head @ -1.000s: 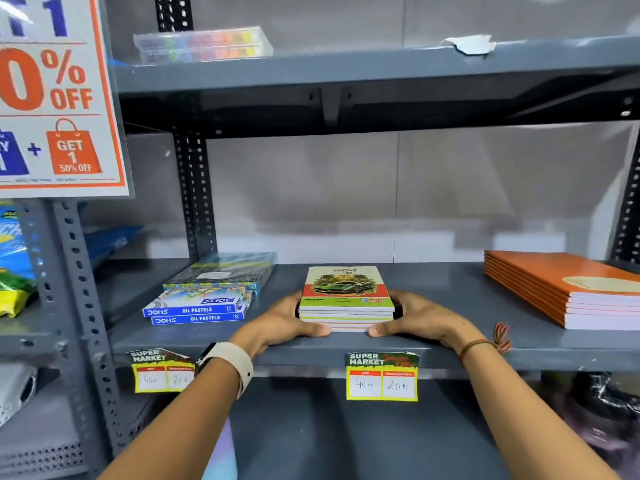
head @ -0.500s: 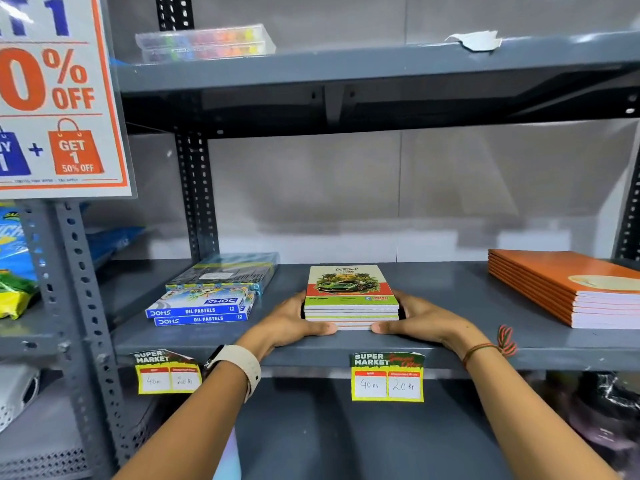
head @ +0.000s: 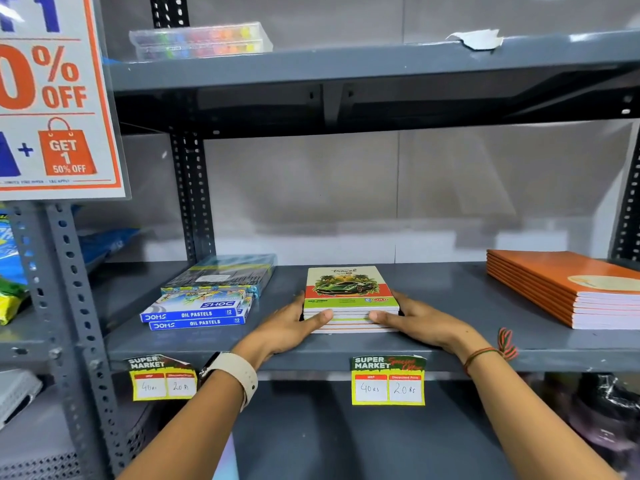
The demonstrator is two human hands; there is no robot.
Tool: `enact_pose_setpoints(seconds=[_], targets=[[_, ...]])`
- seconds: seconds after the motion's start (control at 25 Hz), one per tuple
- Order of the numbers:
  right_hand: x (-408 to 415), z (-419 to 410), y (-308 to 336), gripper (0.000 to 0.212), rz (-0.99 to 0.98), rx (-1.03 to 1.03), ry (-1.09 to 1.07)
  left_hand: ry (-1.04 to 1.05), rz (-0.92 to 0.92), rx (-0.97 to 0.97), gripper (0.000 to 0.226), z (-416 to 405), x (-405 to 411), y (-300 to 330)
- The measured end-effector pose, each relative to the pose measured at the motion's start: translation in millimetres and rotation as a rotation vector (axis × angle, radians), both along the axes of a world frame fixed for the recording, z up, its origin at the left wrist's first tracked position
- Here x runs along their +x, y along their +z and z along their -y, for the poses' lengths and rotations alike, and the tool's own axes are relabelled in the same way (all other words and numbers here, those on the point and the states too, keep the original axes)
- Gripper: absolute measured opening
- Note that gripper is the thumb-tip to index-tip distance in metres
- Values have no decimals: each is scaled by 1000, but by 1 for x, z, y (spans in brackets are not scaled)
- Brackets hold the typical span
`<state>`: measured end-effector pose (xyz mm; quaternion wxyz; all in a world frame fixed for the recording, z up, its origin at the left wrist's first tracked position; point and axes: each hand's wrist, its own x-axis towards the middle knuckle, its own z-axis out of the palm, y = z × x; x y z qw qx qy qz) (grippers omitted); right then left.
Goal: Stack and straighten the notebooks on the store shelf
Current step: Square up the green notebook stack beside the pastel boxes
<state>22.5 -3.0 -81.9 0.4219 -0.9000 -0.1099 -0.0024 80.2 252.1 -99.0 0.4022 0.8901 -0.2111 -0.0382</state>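
A small stack of notebooks [head: 348,289], the top one showing a green car, lies flat in the middle of the grey metal shelf [head: 450,344]. My left hand [head: 291,327] presses the stack's left side with its thumb across the front edge. My right hand [head: 415,320] clasps the right side the same way. Between them the stack sits squared and upright on the shelf. A second, larger stack of orange notebooks [head: 568,289] rests at the far right, untouched.
Boxes of oil pastels [head: 197,315] and a clear-wrapped pack lie left of the stack. An upper shelf [head: 346,67] overhangs with a plastic crayon case. Price tags [head: 388,381] hang on the shelf lip. A discount sign [head: 59,98] and an upright post [head: 69,306] stand at left.
Both hands stay clamped on the car notebook stack; the thumbs have slid slightly inward along its front edge. The view has shifted a little.
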Motion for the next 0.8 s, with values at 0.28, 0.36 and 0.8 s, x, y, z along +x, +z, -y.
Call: enact_pose_setpoints(seconds=[0.28,0.36,0.8], targets=[[0,-1,0,44,-24,28,-3,-45,-34,-74,89,-1,1,-1],[1,0,0,46,-23,20,1,-31,-23,-57,87,-1,3,-2],[0,3,-1,55,-5,-24,17,-55,17,-70,86,-3,1,-2]])
